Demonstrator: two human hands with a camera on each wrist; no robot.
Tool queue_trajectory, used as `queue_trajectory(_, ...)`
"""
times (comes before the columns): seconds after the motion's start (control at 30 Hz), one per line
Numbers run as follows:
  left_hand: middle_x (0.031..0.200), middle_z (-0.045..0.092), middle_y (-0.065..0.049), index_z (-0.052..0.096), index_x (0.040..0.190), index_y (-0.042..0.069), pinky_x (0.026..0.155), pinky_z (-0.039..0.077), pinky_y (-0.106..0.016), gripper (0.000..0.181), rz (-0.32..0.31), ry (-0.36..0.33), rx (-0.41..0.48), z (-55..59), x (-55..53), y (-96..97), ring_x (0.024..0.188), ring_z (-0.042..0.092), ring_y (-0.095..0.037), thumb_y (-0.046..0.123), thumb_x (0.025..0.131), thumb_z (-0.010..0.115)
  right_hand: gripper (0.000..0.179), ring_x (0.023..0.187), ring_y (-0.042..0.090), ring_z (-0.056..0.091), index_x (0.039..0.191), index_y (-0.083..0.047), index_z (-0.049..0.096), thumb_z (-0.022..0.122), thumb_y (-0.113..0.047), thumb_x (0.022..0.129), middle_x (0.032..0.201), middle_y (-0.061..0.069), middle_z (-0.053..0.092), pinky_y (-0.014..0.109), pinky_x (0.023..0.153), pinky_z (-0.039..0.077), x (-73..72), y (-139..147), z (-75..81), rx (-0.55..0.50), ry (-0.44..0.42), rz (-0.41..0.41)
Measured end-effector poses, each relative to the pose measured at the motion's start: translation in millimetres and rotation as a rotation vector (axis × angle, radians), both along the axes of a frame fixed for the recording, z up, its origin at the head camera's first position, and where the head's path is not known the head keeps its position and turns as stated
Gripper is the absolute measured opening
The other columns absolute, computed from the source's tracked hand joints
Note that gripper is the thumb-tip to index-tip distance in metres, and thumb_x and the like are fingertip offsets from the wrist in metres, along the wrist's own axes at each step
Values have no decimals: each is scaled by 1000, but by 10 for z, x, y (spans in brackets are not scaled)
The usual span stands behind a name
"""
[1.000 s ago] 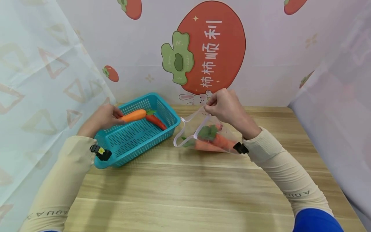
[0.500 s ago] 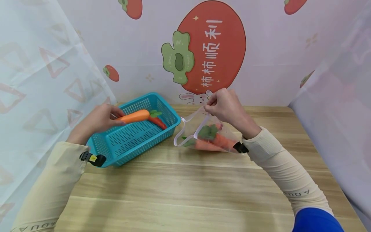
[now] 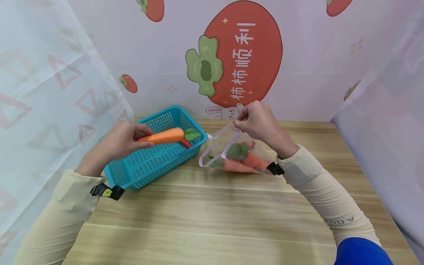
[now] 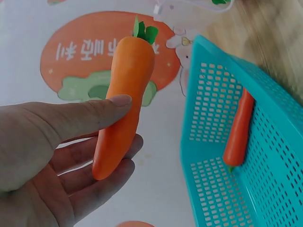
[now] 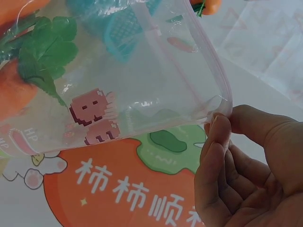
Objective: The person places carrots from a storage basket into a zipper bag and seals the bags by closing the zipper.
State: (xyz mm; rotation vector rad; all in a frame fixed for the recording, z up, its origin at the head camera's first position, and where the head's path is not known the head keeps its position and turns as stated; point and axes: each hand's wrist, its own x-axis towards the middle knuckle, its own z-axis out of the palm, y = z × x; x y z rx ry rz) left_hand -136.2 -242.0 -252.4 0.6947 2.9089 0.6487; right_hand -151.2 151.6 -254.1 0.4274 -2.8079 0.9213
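A carrot (image 3: pixel 169 135) is gripped over the teal basket (image 3: pixel 165 168) by the left hand (image 3: pixel 122 141); right of the basket, a clear bag (image 3: pixel 246 156) is pinched by the right hand (image 3: pixel 260 119), apparently so its mouth gapes.

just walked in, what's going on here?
A person's left hand holds an orange carrot above the teal basket, where a red vegetable lies. The right hand pinches the edge of a clear bag, its mouth open toward the basket. Leafy orange vegetables are in the bag; the held carrot isn't.
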Motion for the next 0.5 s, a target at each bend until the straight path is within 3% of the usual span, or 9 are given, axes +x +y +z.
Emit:
queue_trajectory(0.33, 103, 79, -6, 78, 114, 9, 74, 57, -30, 24, -40, -11, 1, 37, 83, 136, 84, 69, -17, 21, 93, 83, 17, 59, 15, 69, 81, -7, 84, 74, -13, 92, 69, 6, 76, 28, 56, 52, 1, 8, -3, 9, 4, 12)
queue_trajectory(0.5, 96, 78, 0, 79, 110, 13, 69, 52, -29, 20, -80, 24, 7, 52, 95, 218, 81, 62, -16, 21, 93, 84, 17, 58, 15, 69, 81, -5, 84, 73, -12, 92, 69, 7, 76, 28, 57, 51, 0, 14, -4, 7, 6, 17)
